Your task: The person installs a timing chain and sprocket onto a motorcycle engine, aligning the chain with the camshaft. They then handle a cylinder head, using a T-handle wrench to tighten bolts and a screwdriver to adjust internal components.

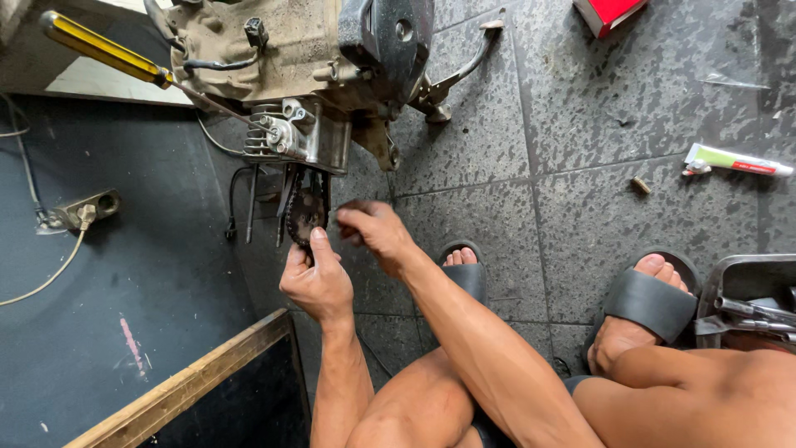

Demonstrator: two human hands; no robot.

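Looking down in the head view: a person sits low over a grimy engine block (282,50) resting on the dark tiled floor (597,99), feet in black sandals (651,303).

Left hand (315,278): fingers curled, thumb up, pinched on the lower edge of the toothed sprocket (305,211), which hangs with its chain (286,203) just below the finned cylinder end (298,137) of the engine. Hand closed on the sprocket.

Right hand (373,232): just beside the sprocket on its right, fingertips bunched together as if pinching something small; cannot tell what, if anything, sits between them. The two hands are close together but not touching.

A yellow-handled screwdriver (104,50) is stuck into the engine from upper left, shaft angled down toward the cylinder end, no hand on it.

Also seen: a white-green tube (738,159) and a small brass-coloured piece (640,185) on the floor at right, well apart from the work; a red box (609,12) at the top edge; a metal tray (746,282) with tools at the right edge; a wooden-framed board (191,382) at lower left.

Judgement on technique: the sprocket is greasy and half hidden, so steady support from the left thumb matters, keeping chain teeth seated while the right fingers work. Keep fingertips clear of the chain run to avoid a pinch.
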